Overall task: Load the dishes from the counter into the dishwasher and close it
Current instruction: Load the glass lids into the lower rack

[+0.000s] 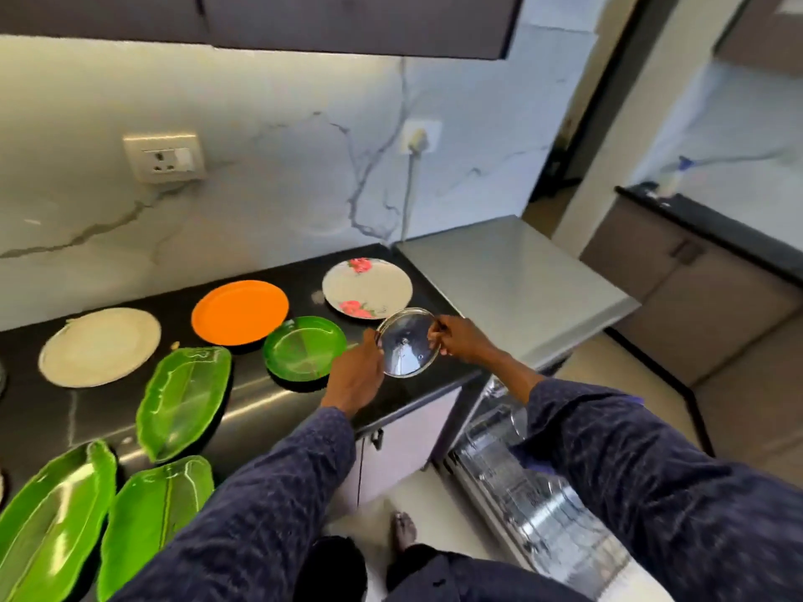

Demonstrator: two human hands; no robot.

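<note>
Both hands hold a round glass lid tilted above the black counter's right end. My left hand grips its left rim and my right hand pinches its right rim. On the counter lie a floral white plate, an orange plate, a round green plate, a plain white plate and three green leaf-shaped trays. The open dishwasher with its wire rack sits low at the right, partly hidden behind my right sleeve.
A steel-grey appliance top adjoins the counter on the right. A wall socket and a plugged-in cable are on the marble backsplash. Dark overhead cabinets hang above. My bare foot stands on the floor by the dishwasher.
</note>
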